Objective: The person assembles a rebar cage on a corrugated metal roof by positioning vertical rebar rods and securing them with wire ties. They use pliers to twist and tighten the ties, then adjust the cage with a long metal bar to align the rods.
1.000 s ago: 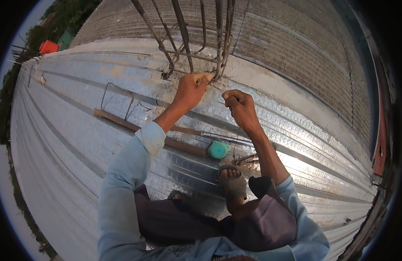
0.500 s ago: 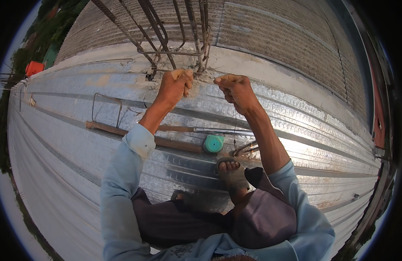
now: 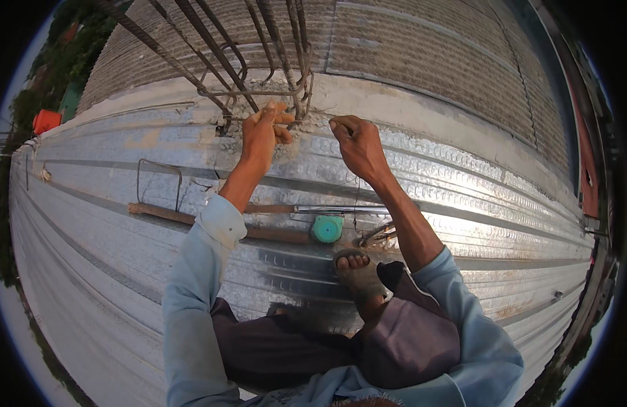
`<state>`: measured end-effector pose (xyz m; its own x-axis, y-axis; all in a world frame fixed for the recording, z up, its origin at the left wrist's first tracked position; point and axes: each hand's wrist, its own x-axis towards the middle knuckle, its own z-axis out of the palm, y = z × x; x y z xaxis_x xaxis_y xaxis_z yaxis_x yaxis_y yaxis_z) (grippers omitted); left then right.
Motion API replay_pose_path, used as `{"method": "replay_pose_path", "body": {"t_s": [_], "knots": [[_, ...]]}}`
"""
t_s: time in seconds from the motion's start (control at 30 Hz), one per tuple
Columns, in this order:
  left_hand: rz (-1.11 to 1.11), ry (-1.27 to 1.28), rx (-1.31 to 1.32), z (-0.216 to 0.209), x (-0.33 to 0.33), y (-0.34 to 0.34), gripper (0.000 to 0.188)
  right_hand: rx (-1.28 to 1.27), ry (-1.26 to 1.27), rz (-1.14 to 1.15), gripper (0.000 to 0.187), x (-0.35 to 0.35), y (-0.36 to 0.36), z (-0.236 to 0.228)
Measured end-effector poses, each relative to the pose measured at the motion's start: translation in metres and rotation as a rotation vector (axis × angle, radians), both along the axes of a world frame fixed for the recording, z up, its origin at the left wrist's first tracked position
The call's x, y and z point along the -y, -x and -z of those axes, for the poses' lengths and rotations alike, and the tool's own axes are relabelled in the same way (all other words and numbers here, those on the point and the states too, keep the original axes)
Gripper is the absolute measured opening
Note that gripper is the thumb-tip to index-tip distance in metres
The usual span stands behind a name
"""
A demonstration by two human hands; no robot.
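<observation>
A cage of rusty rebar (image 3: 225, 64) with bent stirrups rises from rough concrete at the far middle. At its foot my left hand (image 3: 259, 139) has its fingers partly stretched and apart, close to the lowest stirrup; nothing shows in it. To the right, my right hand (image 3: 359, 146) is closed in a pinch, its fingertips on a thin string that seems to run toward the rebar. A thin dark length of the string (image 3: 356, 203) hangs below that hand toward the metal deck. Whatever lies behind my left fingers is hidden.
On the ribbed metal deck (image 3: 110, 224) lie a wooden-handled tool (image 3: 273, 209) with a shiny shaft, a rusty bar (image 3: 164, 213), a teal tape measure (image 3: 327, 229) and a loose stirrup (image 3: 180, 183). My sandalled foot (image 3: 357, 268) is beside them. A red container (image 3: 47, 122) stands far left.
My left hand's fingers have loosened from a closed pinch and spread apart. My right hand stays pinched, turned slightly. The whole view has shifted a little.
</observation>
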<state>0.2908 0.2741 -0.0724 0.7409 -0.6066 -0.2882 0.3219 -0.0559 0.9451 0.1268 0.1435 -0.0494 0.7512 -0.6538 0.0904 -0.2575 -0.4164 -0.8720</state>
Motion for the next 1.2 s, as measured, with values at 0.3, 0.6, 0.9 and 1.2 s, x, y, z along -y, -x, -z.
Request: {"method": "replay_pose_path", "body": {"t_s": [0.3,0.6,0.9,1.2], "knots": [[0.08,-0.168,0.194,-0.014,0.006,0.011,0.048,-0.015,0.035,-0.051,0.026,-0.013,0.0,0.006],[-0.007,0.034,-0.14,-0.003,-0.004,0.017,0.032,-0.056,-0.444,-0.107,0.024,-0.013,-0.002,0.01],[-0.168,0.086,0.133,0.011,0.003,0.023,0.028,0.045,-0.841,0.037,0.022,-0.023,-0.006,0.004],[-0.009,-0.131,0.693,0.003,0.0,0.023,0.02,-0.1,-0.424,-0.129,0.027,-0.019,0.001,0.011]]}}
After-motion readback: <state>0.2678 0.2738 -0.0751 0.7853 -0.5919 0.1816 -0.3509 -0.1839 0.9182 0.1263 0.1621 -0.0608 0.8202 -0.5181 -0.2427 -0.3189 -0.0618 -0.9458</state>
